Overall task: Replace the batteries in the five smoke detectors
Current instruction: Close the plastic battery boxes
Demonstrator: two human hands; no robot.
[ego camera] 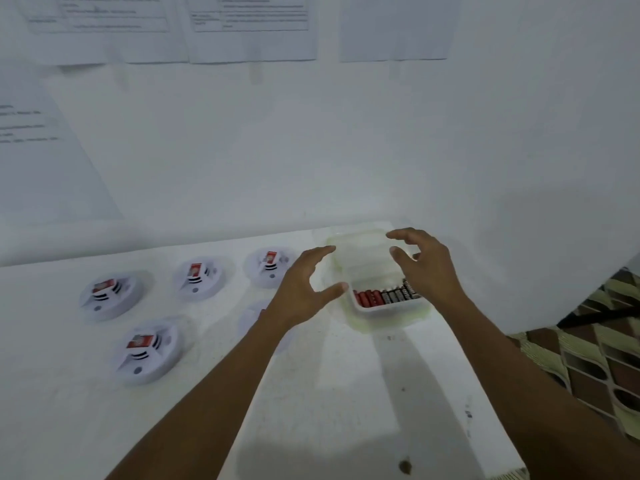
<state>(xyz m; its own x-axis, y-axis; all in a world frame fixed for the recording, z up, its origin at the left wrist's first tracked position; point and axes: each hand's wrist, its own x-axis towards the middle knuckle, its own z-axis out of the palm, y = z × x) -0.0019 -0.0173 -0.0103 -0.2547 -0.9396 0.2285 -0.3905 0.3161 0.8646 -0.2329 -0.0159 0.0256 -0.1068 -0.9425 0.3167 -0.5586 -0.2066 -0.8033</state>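
Several white round smoke detectors lie face down on the white table, each showing a red battery: one at far left (110, 296), one in front (147, 351), two behind (201, 276) (270, 266). A further one (254, 318) is mostly hidden under my left forearm. At the table's back right stands a clear plastic box (388, 315) with red and black batteries (384, 296) inside, its translucent lid (363, 258) tilted over the back part. My left hand (304, 289) hovers by the box's left side, fingers spread and holding nothing. My right hand (422, 263) hovers over its right side, fingers loosely curved and holding nothing.
A white wall with several taped printed sheets (252, 27) rises right behind the table. The table's right edge (491, 368) drops to a patterned brown and cream floor mat (588, 362). A dark stain (404, 465) marks the table near the front.
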